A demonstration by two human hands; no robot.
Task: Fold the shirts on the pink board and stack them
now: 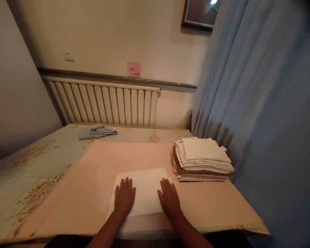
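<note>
A folded white cloth lies flat on the pink sheet right in front of me. My left hand rests palm down over its left side, fingers stretched forward and a little apart. On the cloth's right side lies my right hand, also flat with its fingers spread. Neither hand grips anything. Parts of the cloth's left and right edges are hidden beneath my hands and wrists.
To the right stands a stack of folded cloths, white on top with brown and other colours below. A grey-blue cloth lies at the back left on the floral cover. A blue curtain hangs along the right; a radiator lines the wall.
</note>
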